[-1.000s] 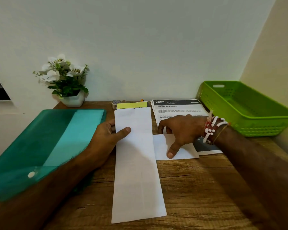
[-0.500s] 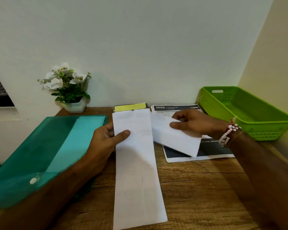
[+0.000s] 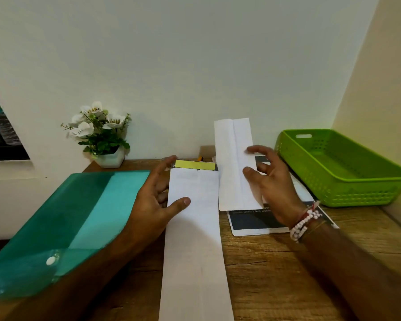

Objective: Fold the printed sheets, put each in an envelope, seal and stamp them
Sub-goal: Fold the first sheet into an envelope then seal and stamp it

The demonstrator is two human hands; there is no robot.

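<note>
- The left hand sits at the centre-left of the frame. Its thumb presses on top of the long white envelope and its fingers reach along and under the envelope's left edge, so it pinches that edge.
- The envelope runs from the bottom centre of the frame up to mid-frame, lying lengthwise on the desk. A yellow strip crosses its far end.
- The right hand, centre-right, grips the folded sheet, with the thumb on the front face and the fingers curled round the right edge.
- The folded sheet stands nearly upright just right of the envelope. Its top rises against the wall and a crease runs down its length.
- A printed sheet with a dark band lies flat on the desk under the right hand.
- A beaded bracelet circles the right wrist.
- A green basket stands at the right edge of the frame.
- A teal folder with a snap button fills the lower left.
- A potted plant with white flowers stands against the wall, upper left of the hands.
</note>
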